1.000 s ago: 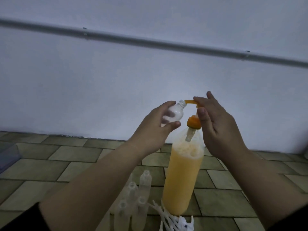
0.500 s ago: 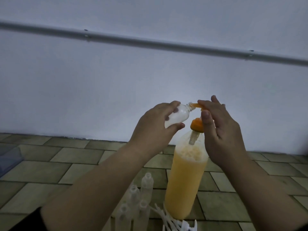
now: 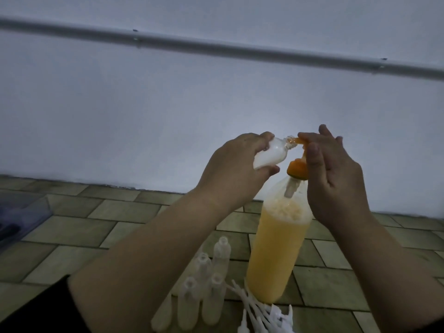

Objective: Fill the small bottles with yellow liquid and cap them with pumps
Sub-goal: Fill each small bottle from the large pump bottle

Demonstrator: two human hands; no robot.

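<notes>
A small clear bottle (image 3: 103, 156) is gripped in the left hand (image 3: 236, 164), fingers over its top side and thumb beneath, and is held tilted with its open neck pointed right, up against the tip of an orange spout (image 3: 372, 141). The spout belongs to an orange pump (image 3: 298, 169) fitted on a tall bottle of yellow liquid (image 3: 276, 248), which is stood upright on the tiled floor (image 3: 120, 212). The right hand (image 3: 336, 179) is laid over the pump head with fingers fairly straight, the fingertips resting on top of the spout and the thumb lying beside the pump collar; nothing is clenched in it. The liquid level in the tall bottle is seen near the shoulder, with froth at the top. Several empty small bottles (image 3: 204, 284) are stood together on the floor just left of the tall bottle's base, and a heap of white pump caps (image 3: 264, 316) is seen at its foot, along the lower edge of the view. A pale wall (image 3: 168, 104) crossed by a slim pipe (image 3: 216, 48) is seen behind
</notes>
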